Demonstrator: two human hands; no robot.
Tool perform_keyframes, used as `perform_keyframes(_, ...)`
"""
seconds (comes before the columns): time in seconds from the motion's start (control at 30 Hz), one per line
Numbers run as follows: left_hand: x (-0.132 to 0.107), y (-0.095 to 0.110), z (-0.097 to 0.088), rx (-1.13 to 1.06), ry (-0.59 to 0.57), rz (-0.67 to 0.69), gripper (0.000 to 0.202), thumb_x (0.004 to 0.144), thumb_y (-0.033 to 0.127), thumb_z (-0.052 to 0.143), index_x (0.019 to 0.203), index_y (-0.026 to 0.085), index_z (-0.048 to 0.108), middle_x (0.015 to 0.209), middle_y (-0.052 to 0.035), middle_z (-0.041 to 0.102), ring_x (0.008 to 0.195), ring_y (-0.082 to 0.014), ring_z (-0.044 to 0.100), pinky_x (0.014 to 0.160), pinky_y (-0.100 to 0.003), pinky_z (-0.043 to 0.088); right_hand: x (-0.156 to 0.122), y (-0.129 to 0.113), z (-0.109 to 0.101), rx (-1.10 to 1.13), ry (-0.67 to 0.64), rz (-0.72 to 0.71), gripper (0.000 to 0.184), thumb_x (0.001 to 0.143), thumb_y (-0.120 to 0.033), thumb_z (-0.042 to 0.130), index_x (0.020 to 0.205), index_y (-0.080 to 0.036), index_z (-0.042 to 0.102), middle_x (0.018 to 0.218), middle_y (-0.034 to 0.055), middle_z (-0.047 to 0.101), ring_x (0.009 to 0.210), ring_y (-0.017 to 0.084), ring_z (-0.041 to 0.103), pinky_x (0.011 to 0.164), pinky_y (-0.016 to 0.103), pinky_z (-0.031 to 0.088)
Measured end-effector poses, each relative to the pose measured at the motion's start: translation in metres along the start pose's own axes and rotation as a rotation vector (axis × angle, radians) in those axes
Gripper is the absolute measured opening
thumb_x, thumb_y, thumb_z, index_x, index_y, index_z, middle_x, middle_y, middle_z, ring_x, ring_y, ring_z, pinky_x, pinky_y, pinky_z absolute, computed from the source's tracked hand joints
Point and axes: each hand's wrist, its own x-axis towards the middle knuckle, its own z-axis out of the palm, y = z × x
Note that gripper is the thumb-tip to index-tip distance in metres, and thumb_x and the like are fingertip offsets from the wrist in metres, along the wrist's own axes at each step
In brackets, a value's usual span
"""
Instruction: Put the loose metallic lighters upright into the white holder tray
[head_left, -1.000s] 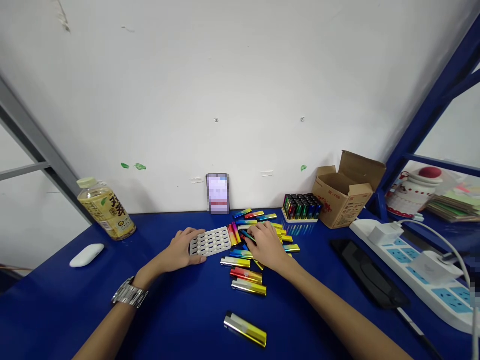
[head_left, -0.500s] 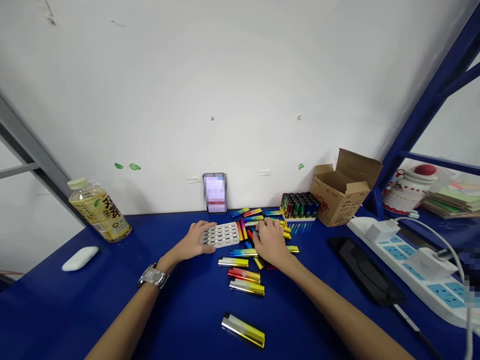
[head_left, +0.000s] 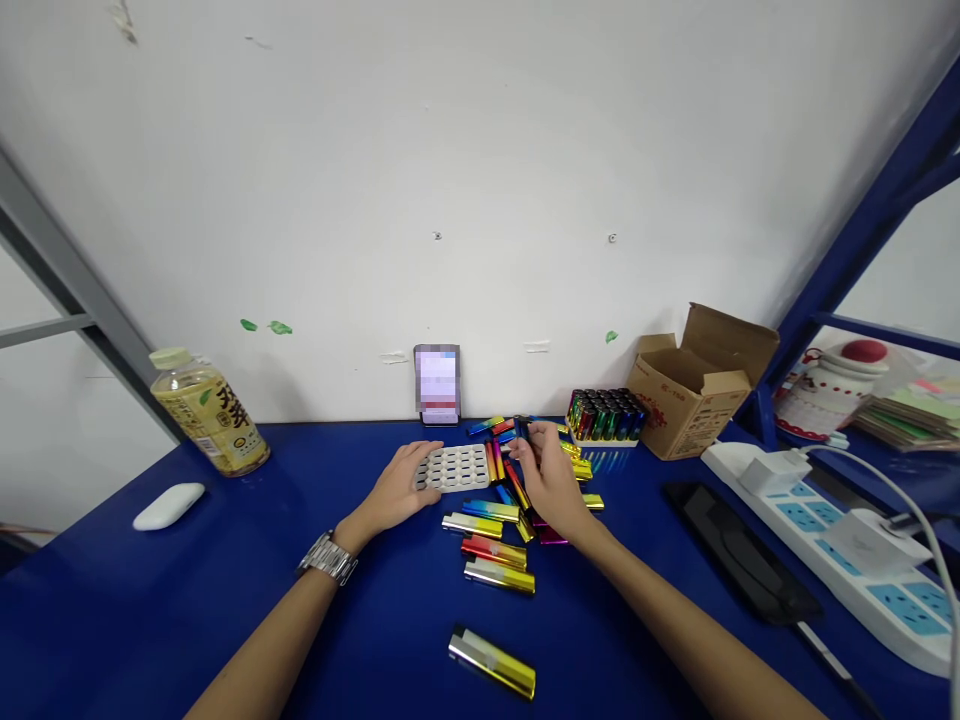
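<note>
My left hand (head_left: 405, 487) grips the left end of a white slotted tray (head_left: 459, 468), thumb on the near side and fingers on the far side. Two red-and-magenta lighters (head_left: 493, 462) are at the tray's right end; whether they sit in its slots I cannot tell. Between the thumb and fingers of my right hand (head_left: 549, 478), a dark-topped lighter (head_left: 522, 428) is held tilted up, its lower part hidden. Loose shiny lighters lie around and under that hand, including a blue-and-yellow lighter (head_left: 491, 510). Closer to me are a red-and-yellow lighter (head_left: 495, 552) and a silver-and-yellow lighter (head_left: 492, 662).
A filled rack of lighters (head_left: 606, 416) stands at the back right beside an opened cardboard box (head_left: 694, 385). A phone (head_left: 438, 385) leans on the wall. Farther right lie a black phone (head_left: 739, 550) and a power strip (head_left: 832, 540). At left are a drink bottle (head_left: 214, 415) and a white case (head_left: 169, 506).
My right hand has risen from the pile with a lighter now showing in its fingers. My left hand keeps its hold on the tray. The view has shifted slightly.
</note>
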Motion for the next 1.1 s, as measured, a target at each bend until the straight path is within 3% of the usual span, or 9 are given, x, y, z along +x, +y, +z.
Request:
perform_keyframes(0.1,0.0,-0.002,0.003,0.019,0.026,0.032,0.066,0.065,0.024,0.059,0.129,0.018,0.048,0.131,-0.0109,0.052,0.124,-0.0312,0.043,0.107,-0.049,0.03,0.003,-0.001,0.007,0.204,-0.005,0.067,0.021,0.089,-0.034,0.043,0.105,-0.021,0.044,0.082,0.0023,0.06,0.072,0.017,0.057,0.068,0.03,0.045)
perform_keyframes(0.2,-0.002,-0.002,0.004,0.028,0.038,0.049,0.064,0.065,0.023,0.06,0.128,0.017,0.049,0.13,-0.0121,0.053,0.122,-0.0307,0.044,0.106,-0.047,0.033,0.007,-0.007,0.018,0.338,-0.026,0.134,0.02,0.084,-0.039,0.051,0.091,-0.02,0.051,0.071,-0.0004,0.058,0.064,0.016,0.054,0.062,0.028,0.044)
perform_keyframes(0.33,-0.006,0.001,0.003,0.034,0.031,0.061,0.061,0.066,0.025,0.061,0.126,0.016,0.05,0.128,-0.0129,0.054,0.12,-0.0302,0.045,0.105,-0.047,0.035,0.013,-0.023,0.038,0.64,-0.089,0.217,0.023,0.078,-0.042,0.059,0.081,-0.022,0.048,0.05,-0.0079,0.047,0.043,0.011,0.044,0.049,0.025,0.04)
perform_keyframes(0.47,-0.009,0.002,0.003,0.033,0.038,0.061,0.065,0.067,0.026,0.061,0.13,0.013,0.047,0.131,-0.0149,0.052,0.122,-0.0305,0.044,0.105,-0.047,0.035,0.02,-0.038,0.049,0.879,-0.159,0.429,0.041,0.076,-0.06,0.046,0.064,-0.021,0.045,0.039,-0.0096,0.03,0.034,0.008,0.026,0.037,0.021,0.028)
perform_keyframes(0.57,-0.01,0.001,0.004,0.012,0.057,0.056,0.069,0.067,0.025,0.062,0.133,0.015,0.044,0.133,-0.0145,0.051,0.124,-0.0307,0.044,0.105,-0.048,0.034,0.025,-0.043,0.052,0.894,-0.178,0.59,0.05,0.081,-0.062,0.032,0.052,-0.022,0.036,0.036,-0.0083,0.024,0.032,0.007,0.02,0.034,0.02,0.024)
perform_keyframes(0.7,-0.01,0.001,0.005,-0.004,0.057,0.039,0.071,0.067,0.025,0.062,0.134,0.015,0.043,0.133,-0.0147,0.051,0.123,-0.0314,0.044,0.105,-0.049,0.034,0.028,-0.044,0.054,0.866,-0.103,0.714,0.043,0.085,-0.045,0.027,0.049,-0.023,0.032,0.034,-0.0075,0.021,0.03,0.007,0.014,0.032,0.02,0.016)
perform_keyframes(0.8,-0.01,0.0,0.005,-0.016,0.062,0.036,0.07,0.067,0.025,0.062,0.134,0.015,0.043,0.133,-0.0145,0.051,0.125,-0.0314,0.044,0.106,-0.048,0.034,0.028,-0.042,0.056,0.816,-0.024,0.7,0.041,0.084,-0.041,0.028,0.047,-0.023,0.03,0.035,-0.0068,0.022,0.029,0.007,0.014,0.031,0.019,0.011)
perform_keyframes(1.1,-0.008,-0.008,0.008,-0.105,0.102,0.052,0.073,0.067,0.025,0.065,0.135,0.016,0.041,0.137,-0.0148,0.047,0.128,-0.0329,0.042,0.108,-0.051,0.032,0.026,-0.041,0.059,0.744,-0.04,0.626,0.044,0.087,-0.043,0.031,0.048,-0.022,0.033,0.035,-0.0065,0.023,0.031,0.007,0.015,0.032,0.02,0.014)
